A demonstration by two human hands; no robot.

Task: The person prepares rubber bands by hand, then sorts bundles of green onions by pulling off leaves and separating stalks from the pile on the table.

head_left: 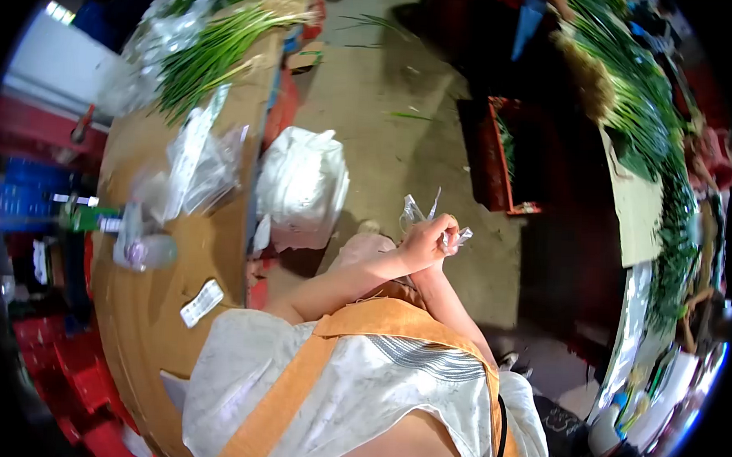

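Bench [121, 324]: spring onions [206, 58] lie toward the far end; crumpled clear bags [213, 173] near the right edge, midway; a paper slip [202, 303] close to that edge, nearer the person.
White sack [303, 181]: stands just beyond the bench's right edge.
Left hand [423, 242]: well right of the bench, fingers curled, pinching clear plastic film [413, 208] whose ends stick out.
Right hand [432, 268]: tucked against the left, mostly hidden; cannot tell its grip.
Red crate [499, 181]: right of both hands, well apart.
Far right: more spring onions [632, 113].
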